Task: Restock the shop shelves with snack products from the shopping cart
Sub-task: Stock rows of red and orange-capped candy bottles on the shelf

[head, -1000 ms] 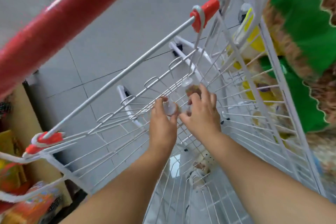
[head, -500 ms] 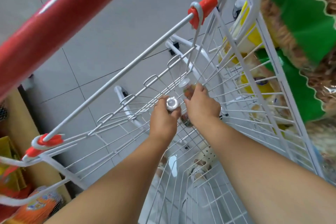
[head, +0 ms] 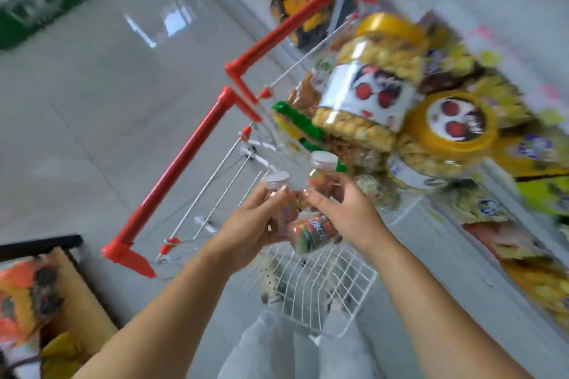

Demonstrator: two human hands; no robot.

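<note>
My left hand [head: 246, 224] grips a small clear snack bottle with a silver cap [head: 278, 183], held upright above the cart. My right hand [head: 348, 209] holds a second small bottle with a white cap [head: 323, 163]. A third small bottle with a colourful label [head: 312, 234] lies on its side between both hands, against my palms. The white wire shopping cart [head: 323, 280] with red handles [head: 181, 163] sits below my hands. The picture is blurred by motion.
On the right, shelves carry large clear jars of yellow snacks with gold lids [head: 369, 83] and yellow snack bags [head: 535, 181]. A low rack with orange packets [head: 27, 292] stands at the left. Grey tiled floor [head: 107, 86] stretches ahead and left.
Both hands have lifted out of the cart's bottom with the small bottles. My view has swung up, so the shelves on the right come into sight.
</note>
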